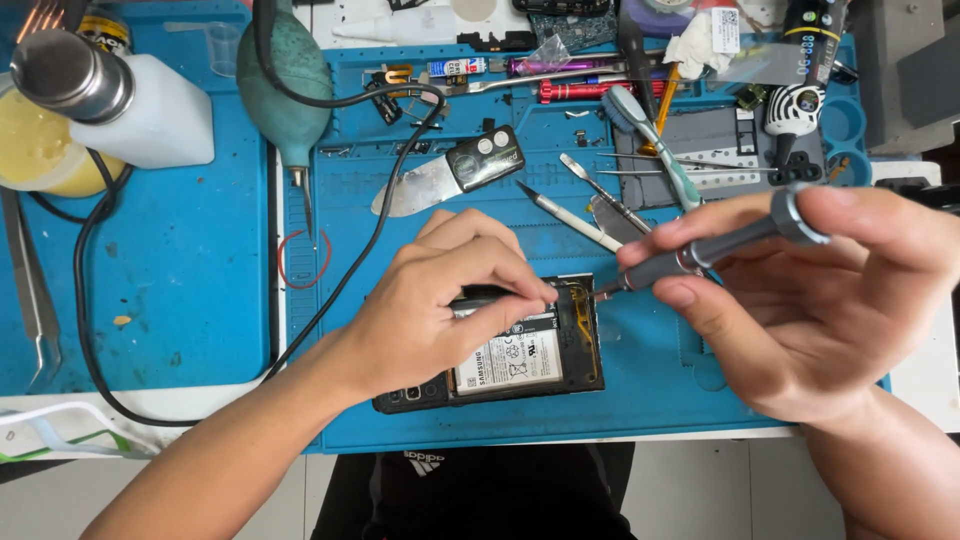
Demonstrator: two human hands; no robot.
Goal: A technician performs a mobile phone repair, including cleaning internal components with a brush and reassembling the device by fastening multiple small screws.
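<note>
Phone: the opened phone (520, 350) lay flat on the blue mat (180, 290), near the front edge of the worktop, its back cover off and the white-labelled battery (508, 360) showing.
Left hand: the left hand (430, 310) rested on the upper left part of the phone, wrist low and forearm coming in from the front left corner; its fingers were curled and pressed on the frame to hold it steady, pinching nothing that I could see.
Right hand: the right hand (800, 300) was raised over the right side of the mat, palm turned inward, thumb and fingers pinching the grey screwdriver (700, 255).
Screwdriver: it sloped down to the left, the tip at the upper right corner of the phone.
Doing it well: in my judgement the tip needed to sit straight in the screw head, with light pressure, while the other hand kept the phone from sliding.
Nearby: tweezers (30, 290) lay near the left edge and a green air blower (285, 85) near the back.
</note>
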